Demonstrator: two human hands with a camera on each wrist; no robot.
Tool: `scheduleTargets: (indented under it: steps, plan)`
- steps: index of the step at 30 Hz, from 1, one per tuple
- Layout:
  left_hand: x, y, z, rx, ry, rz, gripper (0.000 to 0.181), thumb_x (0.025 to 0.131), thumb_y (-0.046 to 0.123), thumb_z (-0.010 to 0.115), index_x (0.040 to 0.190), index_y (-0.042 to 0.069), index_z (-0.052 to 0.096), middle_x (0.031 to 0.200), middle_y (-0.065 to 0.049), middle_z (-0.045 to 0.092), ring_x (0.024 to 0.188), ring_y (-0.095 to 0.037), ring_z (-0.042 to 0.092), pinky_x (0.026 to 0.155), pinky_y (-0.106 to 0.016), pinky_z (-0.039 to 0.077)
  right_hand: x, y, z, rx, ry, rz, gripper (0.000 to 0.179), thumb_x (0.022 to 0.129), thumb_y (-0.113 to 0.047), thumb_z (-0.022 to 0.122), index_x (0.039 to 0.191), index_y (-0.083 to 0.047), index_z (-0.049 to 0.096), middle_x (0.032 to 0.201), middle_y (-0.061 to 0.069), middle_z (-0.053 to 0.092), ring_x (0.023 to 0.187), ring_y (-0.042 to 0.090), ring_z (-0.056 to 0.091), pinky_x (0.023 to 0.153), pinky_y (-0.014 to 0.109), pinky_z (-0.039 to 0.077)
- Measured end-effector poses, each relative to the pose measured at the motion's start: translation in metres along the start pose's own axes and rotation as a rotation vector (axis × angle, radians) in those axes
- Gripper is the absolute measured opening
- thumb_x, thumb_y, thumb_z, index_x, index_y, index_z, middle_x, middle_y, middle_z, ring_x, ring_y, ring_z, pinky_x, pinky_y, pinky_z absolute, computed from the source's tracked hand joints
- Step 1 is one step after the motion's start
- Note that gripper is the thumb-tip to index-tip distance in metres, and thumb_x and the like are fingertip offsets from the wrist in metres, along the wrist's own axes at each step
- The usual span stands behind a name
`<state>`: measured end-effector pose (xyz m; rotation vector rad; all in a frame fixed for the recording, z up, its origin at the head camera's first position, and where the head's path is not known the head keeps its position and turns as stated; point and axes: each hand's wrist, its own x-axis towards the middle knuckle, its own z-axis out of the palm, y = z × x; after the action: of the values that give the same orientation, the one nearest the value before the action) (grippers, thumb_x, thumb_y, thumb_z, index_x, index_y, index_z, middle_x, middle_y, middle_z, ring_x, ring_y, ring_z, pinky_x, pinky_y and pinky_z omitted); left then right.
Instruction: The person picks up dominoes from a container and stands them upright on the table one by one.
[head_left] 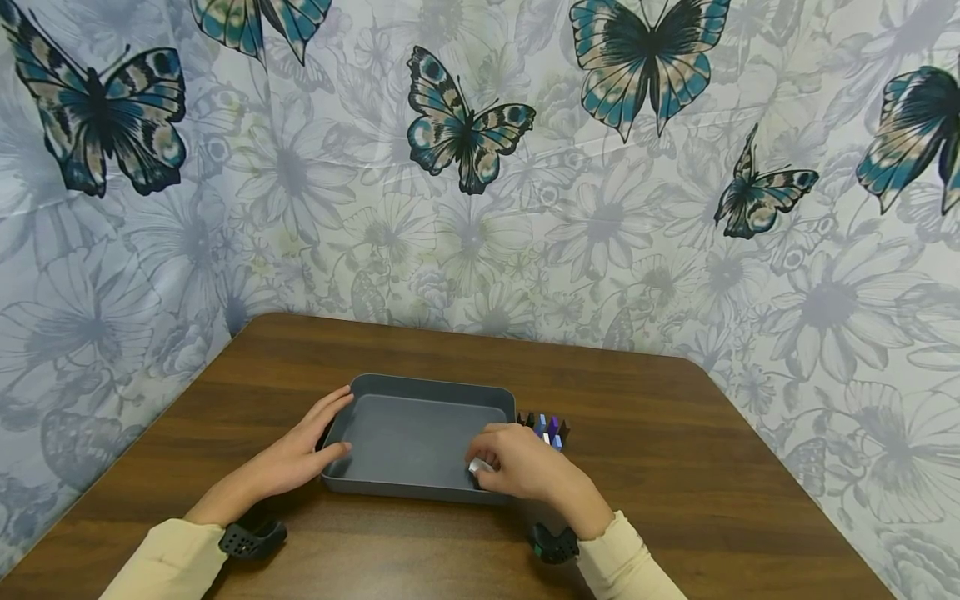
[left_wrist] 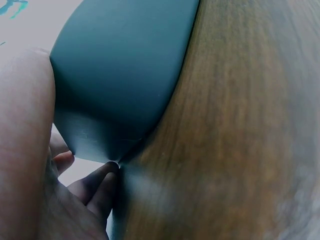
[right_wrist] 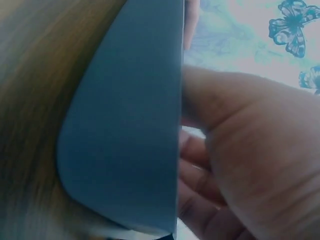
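Observation:
A shallow dark grey rectangular tray lies on the wooden table. My left hand rests at its left end, fingers straight along the rim and thumb over the near corner. In the left wrist view, fingertips touch the outer wall of the tray. Over the near right corner, my right hand pinches a small whitish piece between thumb and curled fingers. Its kind cannot be told. The right wrist view shows the right hand behind the tray's wall, which hides the fingertips.
Several small black, blue, purple and white pieces stand close together just past the tray's right side, partly hidden by the right hand. The brown wooden table reaches a butterfly-patterned cloth wall behind. Dark bands circle both wrists.

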<state>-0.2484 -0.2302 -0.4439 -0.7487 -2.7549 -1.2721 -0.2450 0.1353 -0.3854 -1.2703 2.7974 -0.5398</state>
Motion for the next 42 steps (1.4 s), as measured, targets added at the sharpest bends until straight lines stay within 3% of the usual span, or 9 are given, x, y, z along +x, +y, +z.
scheduleTargets:
  steps: [14,28,42]
  plan:
    - [-0.002,0.002,-0.001,0.003,-0.003,-0.002,0.074,0.103,0.022,0.062,0.162,-0.001,0.023,0.17,-0.02,0.01,0.153,-0.052,0.016,0.109,-0.074,0.029,-0.016,0.008,0.012,0.033,0.163,-0.003,0.018,0.097,-0.015,0.071,0.115,-0.014,0.074,0.111,-0.006,0.069,0.095,0.007,0.07,0.083,0.024,0.058]
    - [-0.001,0.0,-0.001,0.009,0.001,-0.002,0.074,0.103,0.022,0.063,0.161,-0.002,0.023,0.17,-0.02,0.011,0.152,-0.052,0.017,0.109,-0.074,0.029,-0.023,0.009,0.023,0.103,0.311,-0.047,0.017,0.096,-0.009,0.073,0.112,-0.014,0.076,0.111,-0.005,0.073,0.095,0.008,0.072,0.082,0.026,0.059]
    - [0.001,0.002,-0.004,0.001,-0.015,-0.009,0.075,0.103,0.023,0.062,0.162,-0.002,0.022,0.17,-0.02,0.009,0.152,-0.052,0.016,0.11,-0.075,0.027,-0.023,0.012,0.028,0.146,0.371,-0.055,0.018,0.093,-0.007,0.077,0.111,-0.01,0.076,0.109,-0.002,0.074,0.096,0.008,0.072,0.083,0.025,0.059]
